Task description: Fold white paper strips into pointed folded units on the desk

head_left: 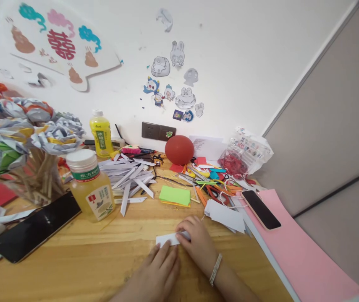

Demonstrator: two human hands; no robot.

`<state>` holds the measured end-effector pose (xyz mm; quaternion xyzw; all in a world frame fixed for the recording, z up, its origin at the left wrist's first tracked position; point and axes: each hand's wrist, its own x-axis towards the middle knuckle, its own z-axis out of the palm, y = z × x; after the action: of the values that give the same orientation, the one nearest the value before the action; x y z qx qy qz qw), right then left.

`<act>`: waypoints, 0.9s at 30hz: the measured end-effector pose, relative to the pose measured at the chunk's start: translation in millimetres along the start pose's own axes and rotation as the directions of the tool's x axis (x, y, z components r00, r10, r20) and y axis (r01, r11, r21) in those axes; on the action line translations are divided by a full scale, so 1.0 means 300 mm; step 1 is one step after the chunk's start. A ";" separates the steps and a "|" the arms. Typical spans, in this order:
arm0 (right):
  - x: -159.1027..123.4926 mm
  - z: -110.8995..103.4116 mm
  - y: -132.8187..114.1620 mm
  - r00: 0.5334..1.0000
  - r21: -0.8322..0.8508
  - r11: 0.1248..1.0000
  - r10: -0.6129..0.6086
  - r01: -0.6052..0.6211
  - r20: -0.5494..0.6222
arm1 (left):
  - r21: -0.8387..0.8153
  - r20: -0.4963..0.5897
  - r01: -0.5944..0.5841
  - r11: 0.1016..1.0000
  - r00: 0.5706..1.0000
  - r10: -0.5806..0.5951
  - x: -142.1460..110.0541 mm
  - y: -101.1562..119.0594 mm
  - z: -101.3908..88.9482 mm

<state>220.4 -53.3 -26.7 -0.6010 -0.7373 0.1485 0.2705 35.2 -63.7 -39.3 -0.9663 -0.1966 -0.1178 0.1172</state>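
A narrow strip of white paper (pixel 167 240), apparently folded, lies on the wooden table in front of me. My left hand (pixel 158 270) rests palm down, its fingers stretched out and their tips pressing on the strip's near edge. At the strip's right end, my right hand (pixel 196 241) is closed, with thumb and curled fingers on the paper. That hand covers part of the strip. Beyond it lies a stack of green and yellow paper slips (pixel 175 195). A stack of white paper pieces (pixel 225 214) lies right of my right hand.
On the left stand a juice bottle (pixel 95 197), a yellow bottle (pixel 100 136) and paper flowers (pixel 56 136); a black tablet (pixel 37 226) lies below them. Folded paper strips (pixel 132 176) and a red balloon (pixel 179 150) are at the back. A phone (pixel 261 209) rests on pink paper (pixel 302 243).
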 end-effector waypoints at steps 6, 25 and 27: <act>0.000 0.002 0.000 1.000 -0.003 1.000 0.001 -0.001 -0.006 | -0.007 0.001 0.010 1.000 1.000 -0.010 -0.007 0.009 0.014; -0.001 0.006 -0.005 0.999 -0.010 1.000 0.014 -0.014 -0.034 | -0.014 -0.016 0.033 0.999 0.999 -0.034 -0.011 0.012 -0.013; 0.000 0.007 -0.006 0.999 -0.009 1.000 0.013 -0.013 -0.034 | -0.009 -0.004 0.023 1.000 1.000 -0.023 -0.004 0.010 -0.022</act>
<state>217.9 -53.5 -27.5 -0.6094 -0.7293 0.1367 0.2793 34.1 -68.6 -34.0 -0.9643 -0.2070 -0.1218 0.1118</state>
